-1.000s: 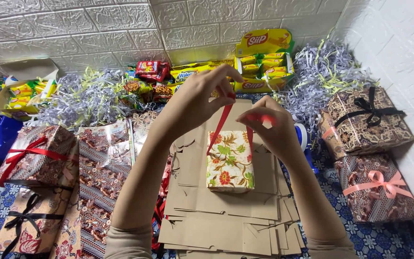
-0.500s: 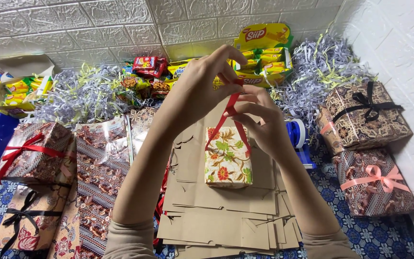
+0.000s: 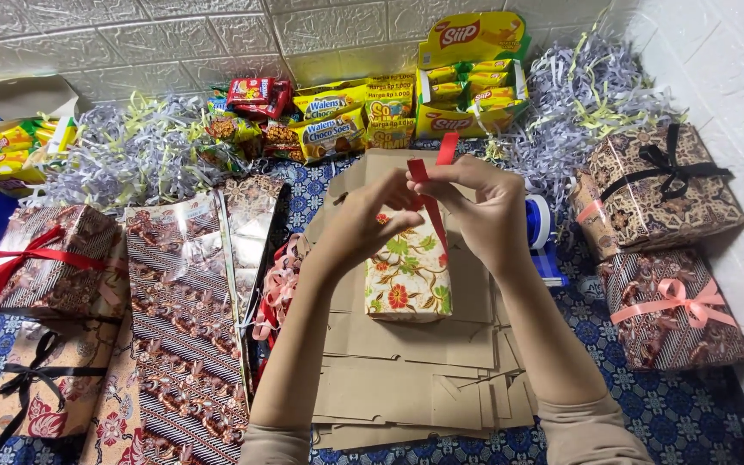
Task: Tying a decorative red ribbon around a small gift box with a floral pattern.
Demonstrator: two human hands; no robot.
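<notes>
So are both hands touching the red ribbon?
Touching. The head view shows the left hand and right hand pinching the red ribbon above the flowery wrapped box.

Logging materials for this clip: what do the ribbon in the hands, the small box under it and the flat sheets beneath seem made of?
The red ribbon: thin satin-like plastic or fabric, smooth; it folds sharply. The small floral box: wrapped in printed paper, slightly glossy, with crisp edges. The flat brown sheets: matte cardboard, apparently die-cut, with cut tabs and slots showing. The left hand and right hand both pinch the ribbon.
</notes>
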